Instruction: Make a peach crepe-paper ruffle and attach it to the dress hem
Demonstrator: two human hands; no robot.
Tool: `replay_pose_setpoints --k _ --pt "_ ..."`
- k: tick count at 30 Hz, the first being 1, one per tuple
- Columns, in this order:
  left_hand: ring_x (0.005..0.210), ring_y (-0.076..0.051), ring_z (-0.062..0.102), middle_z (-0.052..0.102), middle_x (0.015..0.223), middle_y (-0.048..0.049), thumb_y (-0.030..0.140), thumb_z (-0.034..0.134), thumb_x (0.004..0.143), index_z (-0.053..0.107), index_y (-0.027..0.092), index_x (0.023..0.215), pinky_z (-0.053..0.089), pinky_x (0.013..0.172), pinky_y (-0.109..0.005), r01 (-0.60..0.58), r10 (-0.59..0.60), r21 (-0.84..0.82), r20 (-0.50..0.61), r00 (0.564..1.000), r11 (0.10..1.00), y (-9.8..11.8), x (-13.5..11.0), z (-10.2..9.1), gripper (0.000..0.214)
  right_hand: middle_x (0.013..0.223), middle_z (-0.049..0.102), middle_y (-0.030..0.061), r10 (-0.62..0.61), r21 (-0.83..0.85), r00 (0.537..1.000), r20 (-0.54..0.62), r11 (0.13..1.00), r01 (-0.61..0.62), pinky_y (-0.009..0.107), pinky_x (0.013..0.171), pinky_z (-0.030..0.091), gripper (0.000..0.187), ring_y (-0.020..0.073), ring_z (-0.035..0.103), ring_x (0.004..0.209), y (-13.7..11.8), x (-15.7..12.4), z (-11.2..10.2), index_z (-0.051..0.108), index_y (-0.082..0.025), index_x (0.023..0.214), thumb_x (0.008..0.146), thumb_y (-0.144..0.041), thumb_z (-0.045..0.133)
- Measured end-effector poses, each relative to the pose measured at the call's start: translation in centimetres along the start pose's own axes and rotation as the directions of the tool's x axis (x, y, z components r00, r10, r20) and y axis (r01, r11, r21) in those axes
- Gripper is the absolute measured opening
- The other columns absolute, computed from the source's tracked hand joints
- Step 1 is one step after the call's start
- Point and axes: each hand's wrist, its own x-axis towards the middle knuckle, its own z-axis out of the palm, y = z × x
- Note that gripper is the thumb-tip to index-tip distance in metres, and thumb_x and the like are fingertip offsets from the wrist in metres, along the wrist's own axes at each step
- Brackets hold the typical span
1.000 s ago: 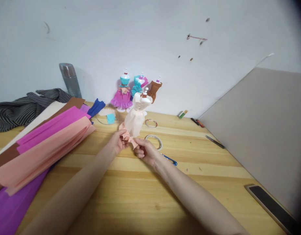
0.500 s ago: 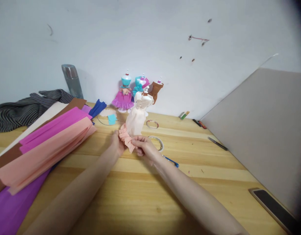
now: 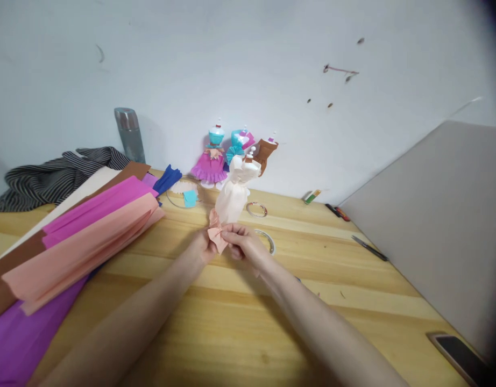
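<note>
Between my two hands is a gathered strip of peach crepe paper (image 3: 218,240). My left hand (image 3: 204,245) closes on its left side, with part of the fingers hidden behind the paper. The thumb and forefinger of my right hand (image 3: 245,243) pinch its right edge. Right behind the strip stands a small dress form in a cream paper dress (image 3: 232,196); whether the peach paper touches its hem I cannot tell. Farther back are dress forms in a pink skirt (image 3: 210,167), in turquoise paper (image 3: 234,153) and in a brown dress (image 3: 266,156).
Crepe paper sheets (image 3: 86,255) and a striped cloth (image 3: 42,185) lie at left, near a bottle (image 3: 129,137). Tape rings (image 3: 256,209) (image 3: 272,244) lie beyond my right hand. A glue stick (image 3: 312,196), a dark pen (image 3: 369,248) and a phone (image 3: 460,355) are at right.
The peach strip is more bunched together and folded between my fingers. The whole view has shifted slightly, and my right forearm now covers most of the blue-handled tool.
</note>
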Motion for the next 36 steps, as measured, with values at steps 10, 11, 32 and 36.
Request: replay_pose_setpoints --k 10,11,32,36 --pt "0.058 -0.009 0.057 0.064 0.07 0.0004 0.016 0.047 0.091 0.063 0.02 0.096 0.044 0.056 -0.019 -0.098 0.076 -0.122 -0.17 0.982 0.988 -1.4 -1.3 1.3 0.017 0.046 0.054 -0.0015 0.113 -0.527 0.981 0.156 0.85 -0.014 0.018 0.037 0.036 0.012 0.0081 0.049 0.039 -4.4 2.4 1.0 0.057 -0.013 0.056 0.065 -0.01 0.064" --pt "0.057 -0.009 0.056 0.063 0.069 0.0007 0.016 0.049 0.09 0.062 0.02 0.092 0.043 0.056 -0.019 -0.102 0.075 -0.127 -0.203 0.976 0.987 -1.5 -1.2 1.1 0.014 0.044 0.054 -0.0012 0.141 -0.562 0.977 0.163 0.827 -0.026 0.018 0.035 0.033 0.013 0.0078 0.048 0.037 -4.8 2.7 1.1 0.057 -0.013 0.056 0.067 -0.009 0.063" --pt "0.049 -0.01 0.053 0.055 0.055 0.0014 0.025 0.054 0.086 0.059 0.019 0.083 0.039 0.051 -0.021 -0.029 0.01 -0.09 -0.203 0.979 0.996 -1.6 -1.0 0.5 0.009 0.037 0.043 -0.0064 0.167 -0.608 0.98 0.113 0.791 -0.065 0.017 0.032 0.019 0.015 0.0026 0.03 0.031 -5.9 2.8 1.8 0.055 -0.014 0.059 0.071 -0.011 0.064" --pt "0.052 -0.011 0.056 0.064 0.07 0.0011 0.021 0.054 0.084 0.059 0.026 0.105 0.041 0.049 -0.021 -0.122 0.113 -0.101 -0.097 0.989 0.987 -1.6 -0.4 0.3 0.021 0.043 0.047 -0.0051 0.104 -0.646 0.986 0.133 0.763 0.007 0.019 0.038 0.022 0.011 0.0036 0.033 0.037 -5.0 1.7 0.5 0.058 -0.013 0.061 0.069 -0.017 0.064"
